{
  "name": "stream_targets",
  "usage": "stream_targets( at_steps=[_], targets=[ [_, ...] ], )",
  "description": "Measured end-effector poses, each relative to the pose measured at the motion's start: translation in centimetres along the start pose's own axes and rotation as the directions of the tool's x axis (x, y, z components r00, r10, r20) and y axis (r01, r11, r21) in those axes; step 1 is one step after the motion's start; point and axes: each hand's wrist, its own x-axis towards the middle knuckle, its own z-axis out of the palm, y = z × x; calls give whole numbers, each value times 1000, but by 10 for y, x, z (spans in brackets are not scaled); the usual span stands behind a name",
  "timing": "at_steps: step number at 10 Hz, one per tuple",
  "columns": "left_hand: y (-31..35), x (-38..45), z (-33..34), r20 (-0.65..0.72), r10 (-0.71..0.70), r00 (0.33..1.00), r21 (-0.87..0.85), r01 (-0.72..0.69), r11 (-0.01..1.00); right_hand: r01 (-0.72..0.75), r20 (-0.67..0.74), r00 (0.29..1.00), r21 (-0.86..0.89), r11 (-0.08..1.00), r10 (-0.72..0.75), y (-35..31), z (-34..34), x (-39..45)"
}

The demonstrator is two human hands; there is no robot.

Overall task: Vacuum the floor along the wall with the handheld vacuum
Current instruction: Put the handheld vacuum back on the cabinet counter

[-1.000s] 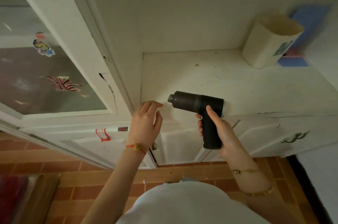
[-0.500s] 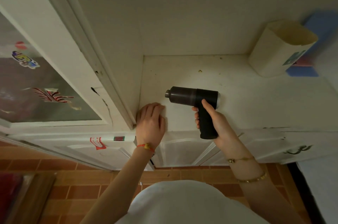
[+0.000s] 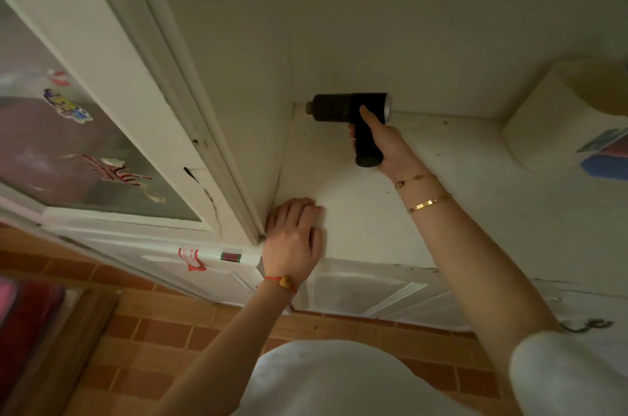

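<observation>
My right hand is wrapped tight round the pistol grip of the handheld vacuum, up around 12 o'clock, nozzle poking at the back-left corner where counter meets wall. Left hand lies flat at 6 o'clock, holding nothing. Looks light, rigid plastic, so the handle's the spot to hold.

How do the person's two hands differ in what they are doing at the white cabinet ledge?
The right hand is closed around the handle of the black pistol-shaped handheld vacuum, far back by the wall; the left hand holds nothing and lies flat, fingers spread, at the front edge of the white ledge. The right wrist wears gold bracelets, the left a red cord. Both reach over the ledge.
</observation>
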Motion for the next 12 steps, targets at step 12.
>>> stream_targets(
  at_steps=[12],
  targets=[
    [-2,2,-1,-8,47,999,-22,-47,999,28,-7,841,-998,57,-540,2,9,53]
  ],
)
